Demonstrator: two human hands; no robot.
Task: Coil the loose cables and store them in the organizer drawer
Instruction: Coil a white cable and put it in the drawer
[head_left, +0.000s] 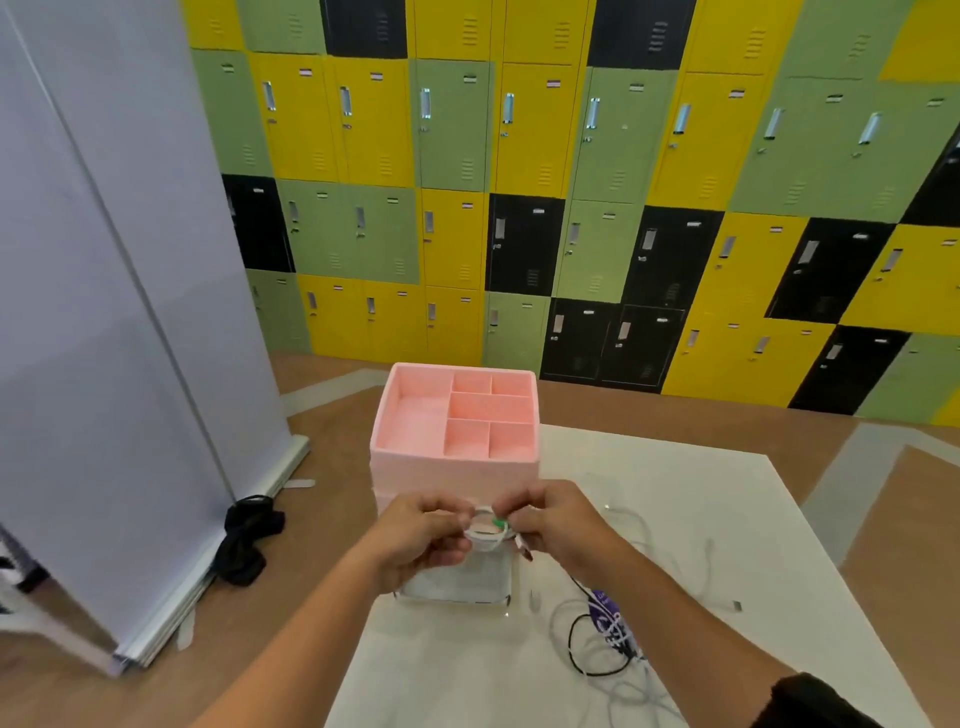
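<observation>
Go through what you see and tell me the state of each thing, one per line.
White cable coil: wound small, held between both hands.
Left hand: pinches the coil.
Right hand: pinches the coil by its green tie.
Pink organizer: upright, top compartments empty.
Clear drawer: pulled out below the hands.
Loose cables: uncoiled, tangled on the table.
Lockers: doors shut.

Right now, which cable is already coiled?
The white cable pinched between left hand and right hand, a small ring with a green tie. The black cable lies loose on the table.
</observation>
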